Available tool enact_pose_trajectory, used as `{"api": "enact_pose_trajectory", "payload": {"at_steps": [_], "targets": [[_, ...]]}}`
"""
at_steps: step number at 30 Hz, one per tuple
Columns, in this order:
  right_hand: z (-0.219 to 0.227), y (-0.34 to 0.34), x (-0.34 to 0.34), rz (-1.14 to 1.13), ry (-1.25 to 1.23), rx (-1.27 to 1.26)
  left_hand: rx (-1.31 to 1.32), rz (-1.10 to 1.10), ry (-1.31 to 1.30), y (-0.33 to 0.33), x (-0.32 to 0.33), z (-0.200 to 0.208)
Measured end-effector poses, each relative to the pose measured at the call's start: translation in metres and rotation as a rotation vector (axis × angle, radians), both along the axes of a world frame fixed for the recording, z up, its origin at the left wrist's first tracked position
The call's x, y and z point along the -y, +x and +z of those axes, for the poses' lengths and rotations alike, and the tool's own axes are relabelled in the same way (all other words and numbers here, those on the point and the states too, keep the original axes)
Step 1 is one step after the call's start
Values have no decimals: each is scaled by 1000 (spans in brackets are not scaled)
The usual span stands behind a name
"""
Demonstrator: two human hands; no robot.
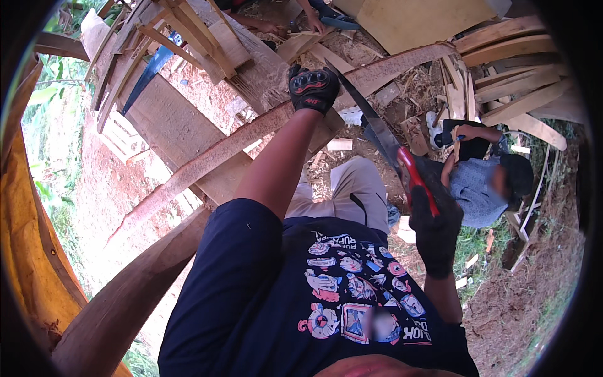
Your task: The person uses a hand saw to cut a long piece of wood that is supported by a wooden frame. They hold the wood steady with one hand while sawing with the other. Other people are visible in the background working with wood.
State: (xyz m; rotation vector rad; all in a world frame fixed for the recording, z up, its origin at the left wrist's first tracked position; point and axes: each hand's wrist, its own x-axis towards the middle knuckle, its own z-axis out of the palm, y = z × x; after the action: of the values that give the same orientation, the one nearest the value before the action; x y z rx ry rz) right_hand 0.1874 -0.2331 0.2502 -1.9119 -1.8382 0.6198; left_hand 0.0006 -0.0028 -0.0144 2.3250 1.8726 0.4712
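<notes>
A long, narrow plank (201,160) with rough bark-like edges runs slantwise across wider boards. My left hand (314,89), in a black glove with red marks, is closed over this plank, knuckles up. My right hand (436,229), in a dark glove, grips the red handle of a hand saw (383,133). The saw's long blade points up and to the left, its tip just right of my left hand. It crosses the plank there; whether the teeth touch the wood I cannot tell.
A wide board (173,119) lies under the plank. A second saw (147,75) with a blue blade rests among wood strips at upper left. One person (480,188) sits at right; another person's hands (314,22) show at the top. Stacked slats (521,81) lie at upper right.
</notes>
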Motion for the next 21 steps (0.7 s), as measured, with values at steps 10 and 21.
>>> {"api": "enact_pose_trajectory", "payload": {"at_steps": [10,21], "targets": [[-175,-19,-161,140,442,21,43,-34,-1,13,-3,9],[-22,-9,-60,-25,18,-184,-2,-22,-21,-5,-4,1]]}}
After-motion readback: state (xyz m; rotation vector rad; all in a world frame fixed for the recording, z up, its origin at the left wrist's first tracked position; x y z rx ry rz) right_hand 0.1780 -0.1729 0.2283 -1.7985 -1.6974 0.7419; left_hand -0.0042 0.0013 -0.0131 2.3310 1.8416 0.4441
